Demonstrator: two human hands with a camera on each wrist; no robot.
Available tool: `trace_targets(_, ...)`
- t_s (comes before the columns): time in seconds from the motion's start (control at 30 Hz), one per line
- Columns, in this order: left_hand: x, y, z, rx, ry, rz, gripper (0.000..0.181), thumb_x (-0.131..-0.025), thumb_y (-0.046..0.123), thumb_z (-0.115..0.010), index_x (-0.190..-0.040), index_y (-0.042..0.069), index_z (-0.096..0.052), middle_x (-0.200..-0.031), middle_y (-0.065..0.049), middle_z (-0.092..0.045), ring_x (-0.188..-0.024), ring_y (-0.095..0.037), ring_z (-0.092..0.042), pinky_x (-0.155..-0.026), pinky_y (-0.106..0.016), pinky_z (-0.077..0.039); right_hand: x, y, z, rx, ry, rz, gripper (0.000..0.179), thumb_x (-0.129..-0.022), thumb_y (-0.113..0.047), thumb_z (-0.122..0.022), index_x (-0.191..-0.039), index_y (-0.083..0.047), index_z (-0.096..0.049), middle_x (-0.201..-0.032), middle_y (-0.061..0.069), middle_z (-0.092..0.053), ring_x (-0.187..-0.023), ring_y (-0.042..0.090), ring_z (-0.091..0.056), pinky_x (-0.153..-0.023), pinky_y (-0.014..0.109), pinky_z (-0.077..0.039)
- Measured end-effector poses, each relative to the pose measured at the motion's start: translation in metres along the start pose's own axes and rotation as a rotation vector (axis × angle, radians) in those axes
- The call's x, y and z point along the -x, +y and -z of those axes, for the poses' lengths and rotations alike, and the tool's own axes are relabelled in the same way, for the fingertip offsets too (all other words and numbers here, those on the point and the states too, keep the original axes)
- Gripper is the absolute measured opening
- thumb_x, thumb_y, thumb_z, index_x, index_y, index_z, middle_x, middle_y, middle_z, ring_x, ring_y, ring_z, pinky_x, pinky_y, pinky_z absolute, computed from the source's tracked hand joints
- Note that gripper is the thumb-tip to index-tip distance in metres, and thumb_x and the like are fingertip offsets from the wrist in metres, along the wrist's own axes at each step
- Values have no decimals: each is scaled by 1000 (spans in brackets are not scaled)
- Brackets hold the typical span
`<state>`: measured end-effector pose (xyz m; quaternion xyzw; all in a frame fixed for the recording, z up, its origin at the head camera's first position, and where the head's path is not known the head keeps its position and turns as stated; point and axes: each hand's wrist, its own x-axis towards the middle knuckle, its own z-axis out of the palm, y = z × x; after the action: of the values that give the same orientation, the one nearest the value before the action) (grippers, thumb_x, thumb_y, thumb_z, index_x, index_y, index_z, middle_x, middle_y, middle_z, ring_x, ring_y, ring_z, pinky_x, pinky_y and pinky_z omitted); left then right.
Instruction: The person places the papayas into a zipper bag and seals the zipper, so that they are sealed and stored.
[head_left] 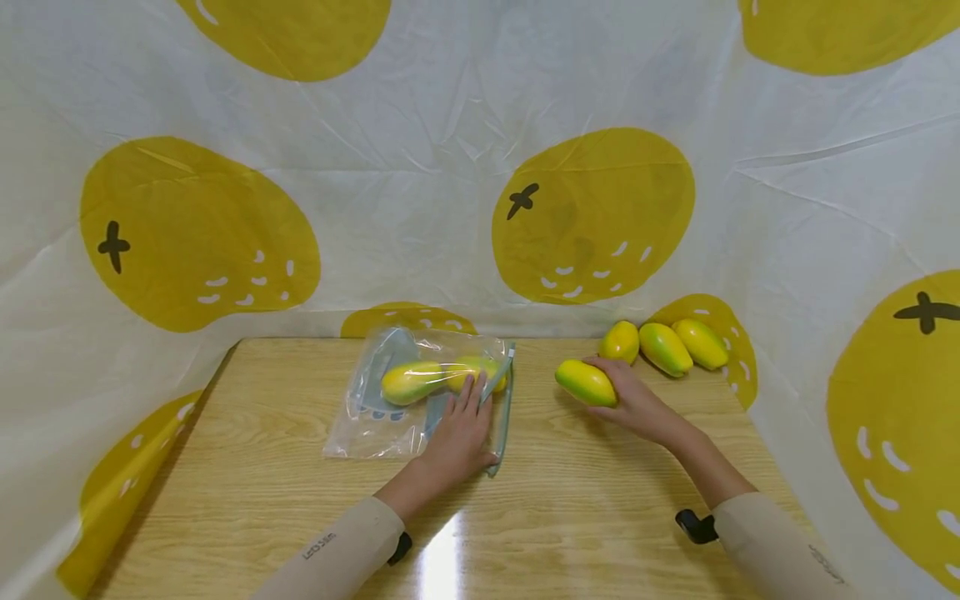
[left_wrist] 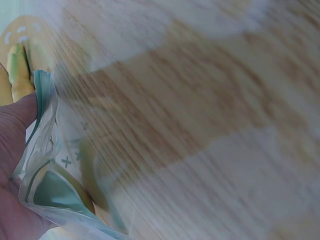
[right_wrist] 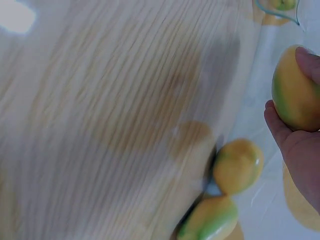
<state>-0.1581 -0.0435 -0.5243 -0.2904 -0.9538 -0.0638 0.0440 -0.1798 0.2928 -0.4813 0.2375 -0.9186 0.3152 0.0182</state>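
A clear zip bag (head_left: 375, 437) with a blue-green print lies at the table's back, left of middle. Inside it are two yellow-green mangoes (head_left: 408, 383). My left hand (head_left: 457, 437) rests at its parted mouth, fingers straight over the film and thumb near the zip edge (left_wrist: 42, 95). How the fingertips meet the film is partly hidden. My right hand (head_left: 633, 404) grips another mango (head_left: 585, 383) above the table, right of the bag; the right wrist view shows thumb and fingers around this mango (right_wrist: 295, 95). Behind that hand stand three mangoes (head_left: 665, 350).
The wood-grain table (head_left: 585, 508) ends at a white cloth (head_left: 420, 217) with large yellow fruit prints, which hangs behind and at both sides. The loose mangoes sit near the table's back right corner. Light glares off the front of the tabletop.
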Motion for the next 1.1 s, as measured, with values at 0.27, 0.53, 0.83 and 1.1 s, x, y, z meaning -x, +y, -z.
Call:
trace_targets(0.27,0,0,3,6,-2,-7,108,-76,55,-88,-154,-3,-41,-172,-22,-6,-159,-43,-13,-117,-62,-37,-26,-12,-23,-35,-71,0,80,-88,-8,-81,-150,6,-34,-149,31,-44,-136,47,-46,-113,65,-37)
trace_targets(0.53,0,-1,2,-1,4,-11,109,-76,55,-88,-155,-2,-40,-173,-21,-6,-159,-42,-13,-117,-62,-37,-41,-17,-39,-72,-129,-68,82,-90,-11,-80,-151,5,-28,-148,31,-46,-133,42,-51,-112,60,-42)
trace_targets(0.83,1,-2,3,-3,4,-28,109,-77,54,-87,-157,-2,-38,-173,-20,-4,-159,-42,-11,-117,-62,-36,-52,-20,-47,-58,-155,-21,81,-90,-13,-81,-153,5,-32,-154,30,-42,-142,46,-43,-118,62,-34)
trace_targets(1.1,0,-1,2,-2,-11,-24,112,-77,52,-87,-160,-1,-33,-174,-19,-1,-160,-41,-9,-120,-61,-33,-58,-32,-56,-29,-161,-89,83,-89,-26,-83,-153,0,-37,-149,24,-52,-135,39,-54,-113,58,-43)
